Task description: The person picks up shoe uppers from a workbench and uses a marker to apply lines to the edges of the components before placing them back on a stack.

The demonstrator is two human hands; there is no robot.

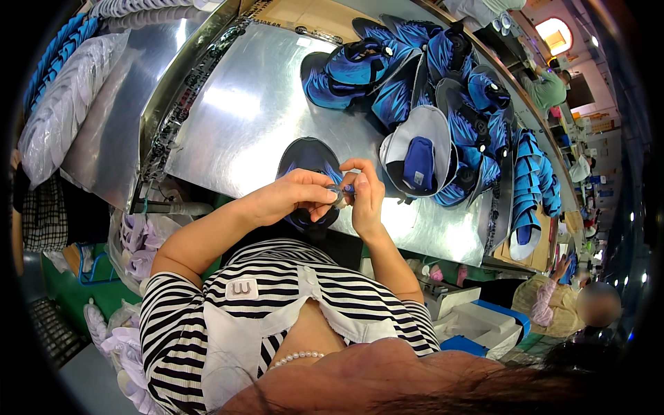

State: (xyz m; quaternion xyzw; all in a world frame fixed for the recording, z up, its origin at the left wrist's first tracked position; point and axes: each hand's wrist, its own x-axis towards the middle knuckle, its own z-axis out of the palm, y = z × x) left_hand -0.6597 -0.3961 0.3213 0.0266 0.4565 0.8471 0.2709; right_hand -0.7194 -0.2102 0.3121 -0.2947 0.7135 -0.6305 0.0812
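A dark cap with a blue pattern [308,156] lies at the metal table's near edge, its brim pointing away from me. Over its near side, my left hand [304,194] is closed, fingertips pinching a small dark and blue piece [338,195]. From the other side, my right hand [365,197] closes thumb and fingers on the same piece. Whether it is part of the cap I cannot tell; my fingers cover most of it. Right of my hands sits an upturned cap [397,148], showing a pale lining and a blue inner panel.
A heap of blue and black caps [429,62] covers the far right of the metal table [235,124]. Nested blue caps [527,183] stand beyond its right edge. White caps in clear plastic [69,111] lie at left. Another person [553,304] sits at lower right.
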